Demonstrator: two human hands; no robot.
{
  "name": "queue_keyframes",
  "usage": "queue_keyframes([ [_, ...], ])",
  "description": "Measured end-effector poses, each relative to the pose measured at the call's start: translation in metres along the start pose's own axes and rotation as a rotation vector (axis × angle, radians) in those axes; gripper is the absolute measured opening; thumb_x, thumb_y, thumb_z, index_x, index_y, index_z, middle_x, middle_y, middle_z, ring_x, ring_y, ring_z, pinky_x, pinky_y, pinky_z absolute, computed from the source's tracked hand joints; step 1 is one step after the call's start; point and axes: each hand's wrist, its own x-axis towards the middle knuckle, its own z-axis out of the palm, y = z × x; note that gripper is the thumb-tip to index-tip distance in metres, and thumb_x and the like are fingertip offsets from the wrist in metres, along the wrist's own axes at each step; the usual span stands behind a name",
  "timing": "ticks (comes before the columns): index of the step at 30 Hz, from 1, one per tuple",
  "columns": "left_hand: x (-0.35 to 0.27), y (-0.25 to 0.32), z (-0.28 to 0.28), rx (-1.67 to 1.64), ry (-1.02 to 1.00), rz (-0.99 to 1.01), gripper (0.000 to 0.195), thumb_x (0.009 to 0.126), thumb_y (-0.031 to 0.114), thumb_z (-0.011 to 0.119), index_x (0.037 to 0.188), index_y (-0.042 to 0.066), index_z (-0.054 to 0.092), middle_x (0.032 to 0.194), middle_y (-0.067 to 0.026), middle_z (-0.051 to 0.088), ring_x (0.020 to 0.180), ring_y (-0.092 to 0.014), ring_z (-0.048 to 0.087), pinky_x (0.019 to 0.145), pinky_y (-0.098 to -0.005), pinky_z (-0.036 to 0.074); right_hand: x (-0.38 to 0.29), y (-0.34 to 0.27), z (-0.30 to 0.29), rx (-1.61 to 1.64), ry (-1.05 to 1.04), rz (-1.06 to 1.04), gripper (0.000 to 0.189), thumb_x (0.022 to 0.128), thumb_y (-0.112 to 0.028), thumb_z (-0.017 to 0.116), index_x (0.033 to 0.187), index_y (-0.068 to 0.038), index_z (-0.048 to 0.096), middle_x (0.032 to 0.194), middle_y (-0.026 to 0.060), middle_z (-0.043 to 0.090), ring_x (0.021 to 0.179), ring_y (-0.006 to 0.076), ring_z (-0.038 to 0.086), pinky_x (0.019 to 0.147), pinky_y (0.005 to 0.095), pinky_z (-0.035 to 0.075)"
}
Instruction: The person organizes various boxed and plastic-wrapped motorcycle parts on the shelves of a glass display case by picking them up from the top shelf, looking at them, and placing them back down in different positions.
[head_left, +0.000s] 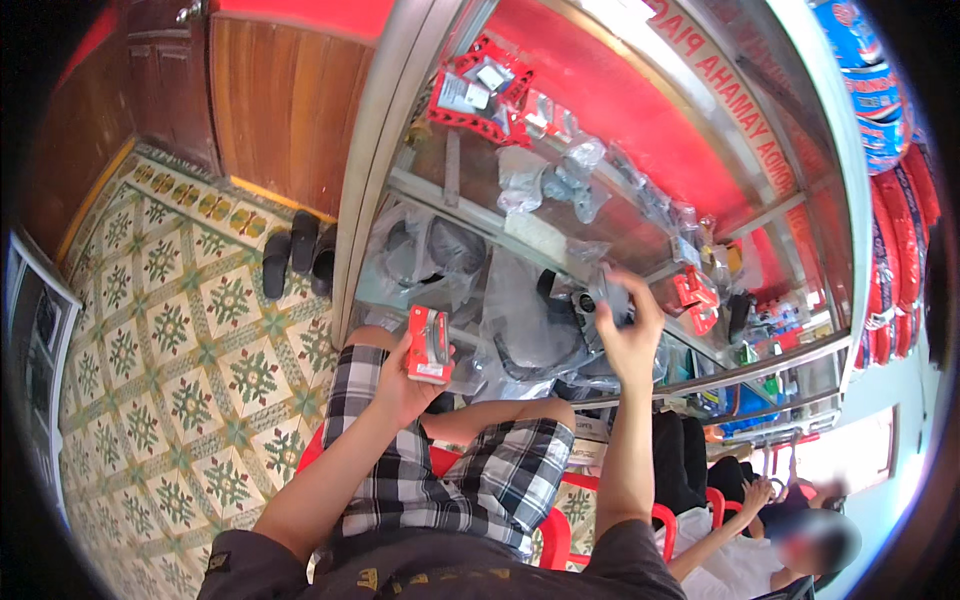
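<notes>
My left hand (397, 382) holds a red and white package (429, 345) with a grey curved part pictured or showing on its front, above my left thigh. My right hand (630, 322) is raised in front of the glass display case, with its thumb and forefinger at a small greyish, clear-looking item (609, 291); blur hides just what it is. Behind that hand, parts in clear plastic bags (529, 322) lie on the case's lower shelf. Higher up in the case are a red-edged packet (480, 94) and several small bagged parts (521, 176).
The metal-framed glass case (765, 358) spans the front. Black slippers (276, 262) lie on the patterned tile floor (172, 330) at left, near a wooden door (169, 97). People sit on red plastic chairs at lower right, one in a white shirt (735, 559). Red packs (896, 247) hang at far right.
</notes>
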Motion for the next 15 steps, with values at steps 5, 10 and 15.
queue_keyframes([
  [5,0.001,-0.007,-0.005,0.097,0.010,0.068,0.041,0.091,0.048,0.045,0.110,0.011,0.052,0.103,-0.0072,0.061,0.092,-0.023,0.062,0.082,-0.0379,0.051,-0.089,-0.046,0.048,0.535,-0.386,0.119,0.031,0.069,-0.011,0.069,0.098,-0.004,0.061,0.099,0.0109,0.062,0.088,0.0234,0.061,0.078,0.0302,0.047],
  [10,-0.001,-0.011,-0.006,0.354,0.192,0.069,0.035,0.090,0.046,0.050,0.104,0.014,0.052,0.101,-0.0048,0.060,0.088,-0.020,0.063,0.080,-0.0363,0.050,-0.151,-0.059,0.111,0.708,-0.497,0.392,0.034,0.071,-0.005,0.068,0.104,-0.003,0.061,0.106,0.0128,0.062,0.097,0.0219,0.060,0.078,0.0289,0.048],
  [15,0.003,-0.020,-0.007,0.224,0.302,0.124,0.029,0.086,0.039,0.060,0.099,0.017,0.045,0.081,-0.0012,0.059,0.074,-0.017,0.060,0.070,-0.0333,0.050,-0.143,-0.047,0.127,0.637,-0.176,0.401,0.029,0.081,0.002,0.059,0.110,-0.001,0.060,0.114,0.0143,0.060,0.104,0.0219,0.058,0.083,0.0299,0.048],
])
